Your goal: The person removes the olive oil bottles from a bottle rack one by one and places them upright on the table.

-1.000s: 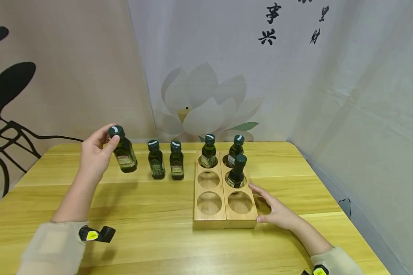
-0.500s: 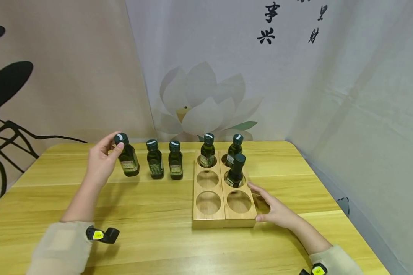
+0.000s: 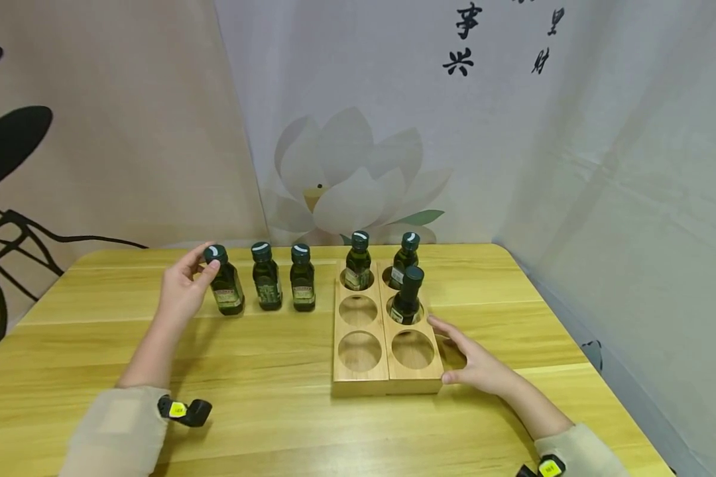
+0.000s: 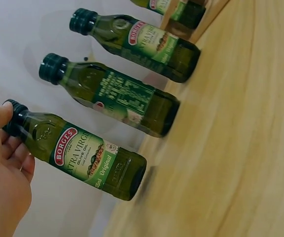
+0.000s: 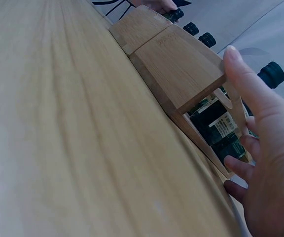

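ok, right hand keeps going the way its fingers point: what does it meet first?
Probably the wooden rack: the right hand lies at its right side, fingers aimed along that wall toward the nearest racked bottle. Depth unclear.

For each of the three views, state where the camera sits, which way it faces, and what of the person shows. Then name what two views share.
Head: sits high, faces forward and down at the table; shows both forearms, left hand and right hand.
Left wrist: sits low beside the left hand, faces along it to the held bottle and two neighbours; shows fingers on the cap.
Right wrist: sits near the tabletop, faces the wooden rack; shows right-hand fingers.
Shared: head and left wrist both show the held bottle.
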{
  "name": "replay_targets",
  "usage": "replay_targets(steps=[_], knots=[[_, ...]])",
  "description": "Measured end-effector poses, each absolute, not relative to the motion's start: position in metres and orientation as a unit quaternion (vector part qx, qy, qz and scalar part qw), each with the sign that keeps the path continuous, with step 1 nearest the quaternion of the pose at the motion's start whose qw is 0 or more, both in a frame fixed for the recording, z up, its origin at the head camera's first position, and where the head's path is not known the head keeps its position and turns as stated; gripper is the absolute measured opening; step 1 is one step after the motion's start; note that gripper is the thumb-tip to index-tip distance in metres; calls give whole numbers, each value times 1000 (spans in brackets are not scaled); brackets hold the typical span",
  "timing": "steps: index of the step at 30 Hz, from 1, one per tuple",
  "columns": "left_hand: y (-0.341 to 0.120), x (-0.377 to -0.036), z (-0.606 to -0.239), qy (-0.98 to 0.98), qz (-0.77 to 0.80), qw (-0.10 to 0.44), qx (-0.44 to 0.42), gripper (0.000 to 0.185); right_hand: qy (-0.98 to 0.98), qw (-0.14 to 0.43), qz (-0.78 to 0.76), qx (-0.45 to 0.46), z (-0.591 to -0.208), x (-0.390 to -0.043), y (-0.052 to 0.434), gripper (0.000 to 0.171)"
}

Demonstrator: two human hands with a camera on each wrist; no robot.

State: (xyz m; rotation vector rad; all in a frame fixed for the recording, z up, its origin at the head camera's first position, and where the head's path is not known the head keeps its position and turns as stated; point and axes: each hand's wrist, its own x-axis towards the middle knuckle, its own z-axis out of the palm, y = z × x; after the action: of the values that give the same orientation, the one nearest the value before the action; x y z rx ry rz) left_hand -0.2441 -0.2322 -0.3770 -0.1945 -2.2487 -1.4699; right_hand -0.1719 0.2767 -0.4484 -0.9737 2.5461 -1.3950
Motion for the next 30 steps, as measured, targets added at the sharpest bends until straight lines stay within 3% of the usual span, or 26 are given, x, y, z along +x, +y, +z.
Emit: replay_targets(steps=[13, 23, 30], knots=[[-234, -246, -382, -806, -541, 228, -79, 44, 832, 43, -453, -318, -448, -171, 276, 96], [-220, -239, -351, -790, -537, 280, -96, 43, 833, 40, -450, -320, -449, -173, 277, 95], [-185, -221, -330, -734, -591, 304, -141, 41, 831, 45, -454, -319, -448, -172, 277, 95]])
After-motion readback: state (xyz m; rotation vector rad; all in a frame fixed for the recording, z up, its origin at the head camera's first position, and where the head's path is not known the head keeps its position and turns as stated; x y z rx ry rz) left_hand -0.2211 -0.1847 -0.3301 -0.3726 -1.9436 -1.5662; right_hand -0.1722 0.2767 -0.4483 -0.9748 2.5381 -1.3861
